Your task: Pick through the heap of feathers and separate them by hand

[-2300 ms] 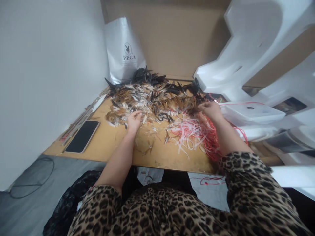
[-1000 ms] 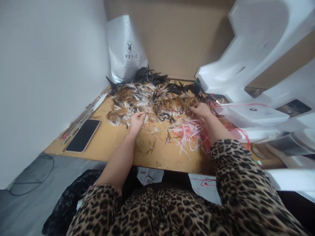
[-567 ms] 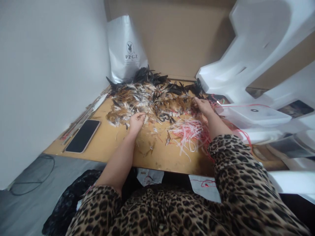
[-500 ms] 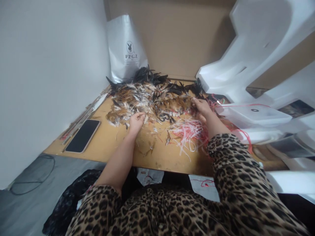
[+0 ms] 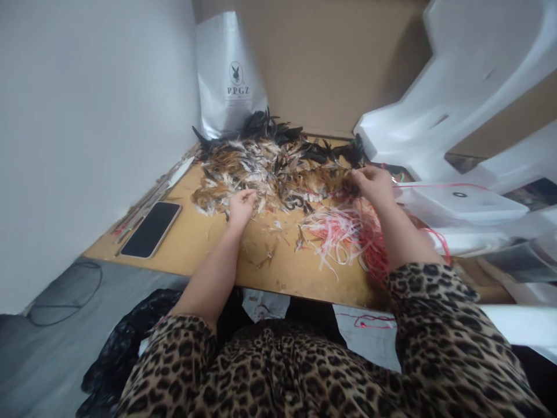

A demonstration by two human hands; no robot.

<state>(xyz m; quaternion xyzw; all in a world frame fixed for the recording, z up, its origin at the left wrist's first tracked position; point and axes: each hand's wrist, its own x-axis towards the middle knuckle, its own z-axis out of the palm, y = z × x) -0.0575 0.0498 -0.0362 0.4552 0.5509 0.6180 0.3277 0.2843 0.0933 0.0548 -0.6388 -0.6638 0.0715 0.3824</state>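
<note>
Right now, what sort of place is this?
Probably a craft corner: there are feathers heaped on a table, with a tangle of red and white strips near them.

Blk phone (image 5: 151, 230) & slvr PPGZ bag (image 5: 230, 78)

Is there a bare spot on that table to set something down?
Yes: between the phone and the left forearm, and along the front of the table, left of the pink strands. Feathers crowd the back, reaching the right hand.
</note>
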